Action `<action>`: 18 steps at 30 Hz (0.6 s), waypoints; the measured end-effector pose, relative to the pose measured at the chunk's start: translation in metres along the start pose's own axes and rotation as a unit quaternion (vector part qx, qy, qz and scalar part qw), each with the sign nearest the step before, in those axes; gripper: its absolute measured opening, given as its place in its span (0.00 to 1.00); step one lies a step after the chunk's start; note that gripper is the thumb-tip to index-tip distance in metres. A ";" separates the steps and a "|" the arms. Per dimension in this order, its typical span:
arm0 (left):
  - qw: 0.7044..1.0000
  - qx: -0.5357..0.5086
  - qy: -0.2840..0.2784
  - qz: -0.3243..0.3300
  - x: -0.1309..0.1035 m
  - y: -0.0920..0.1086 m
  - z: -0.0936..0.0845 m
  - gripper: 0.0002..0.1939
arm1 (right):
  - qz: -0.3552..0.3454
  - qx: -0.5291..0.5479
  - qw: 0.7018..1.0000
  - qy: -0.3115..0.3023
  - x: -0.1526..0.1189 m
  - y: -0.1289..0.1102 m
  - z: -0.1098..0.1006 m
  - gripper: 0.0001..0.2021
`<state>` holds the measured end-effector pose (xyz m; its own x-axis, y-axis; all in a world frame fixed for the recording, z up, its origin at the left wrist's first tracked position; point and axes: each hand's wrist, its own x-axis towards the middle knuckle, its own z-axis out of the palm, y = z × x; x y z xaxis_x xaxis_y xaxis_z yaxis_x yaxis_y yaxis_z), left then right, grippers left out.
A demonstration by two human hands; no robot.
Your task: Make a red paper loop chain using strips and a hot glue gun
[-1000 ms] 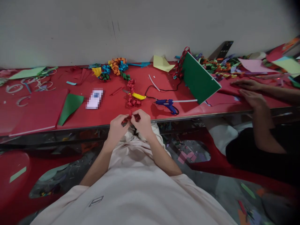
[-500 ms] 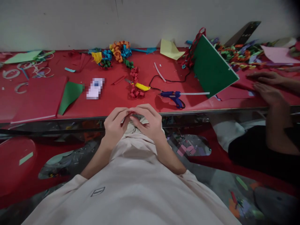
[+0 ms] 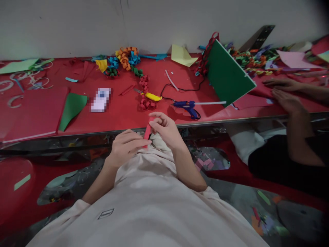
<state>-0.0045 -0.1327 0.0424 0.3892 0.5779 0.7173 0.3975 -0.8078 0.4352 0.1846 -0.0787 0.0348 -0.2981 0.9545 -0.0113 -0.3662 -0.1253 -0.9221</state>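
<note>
Where the red strip [image 3: 148, 130] is: between both hands, near the front edge of the red table [image 3: 120, 115].
Left hand [image 3: 125, 147]: closed narrowly on its lower end.
Right hand [image 3: 166, 129]: pinching its upper part.
Glue gun [image 3: 187, 106]: lying on the table.

Your red strip [image 3: 148, 132] matches the plain red tabletop [image 3: 123, 118]. At twelve, the paper chain [image 3: 128, 59] runs orange, blue, green and red — beside a yellow handle [image 3: 153, 97]. At one, the glue gun [image 3: 187, 106] is blue with an orange trigger; the board [image 3: 228, 73] is green, white-edged — your shirt [image 3: 144, 206] pale.
</note>
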 end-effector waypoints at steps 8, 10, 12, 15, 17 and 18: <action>0.995 0.035 -0.033 -0.089 0.000 0.002 0.014 0.10 | 0.049 0.002 0.999 -0.014 -0.001 -0.031 0.003 0.17; 0.992 0.070 0.004 -0.107 -0.003 0.000 0.015 0.10 | 0.019 -0.032 0.999 -0.022 -0.007 -0.039 0.004 0.15; 0.991 0.084 0.011 -0.108 -0.005 -0.002 0.014 0.09 | 0.020 -0.040 0.997 -0.059 -0.016 -0.044 0.004 0.16; 0.992 0.082 -0.030 -0.097 -0.008 -0.004 0.011 0.12 | 0.022 -0.017 0.997 -0.071 -0.029 -0.044 0.006 0.15; 0.989 0.096 -0.025 -0.106 -0.006 -0.004 0.010 0.14 | 0.028 0.004 0.998 -0.060 -0.035 -0.038 0.008 0.13; 0.987 0.108 -0.003 -0.118 -0.004 -0.003 0.010 0.14 | 0.036 0.016 0.997 -0.059 -0.038 -0.035 0.009 0.13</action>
<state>0.0011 -0.1311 0.0330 0.2691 0.7478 0.6070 0.6451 -0.6079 0.4629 0.2005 -0.1128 0.0708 -0.4266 0.9040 -0.0299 -0.3672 -0.2033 -0.9076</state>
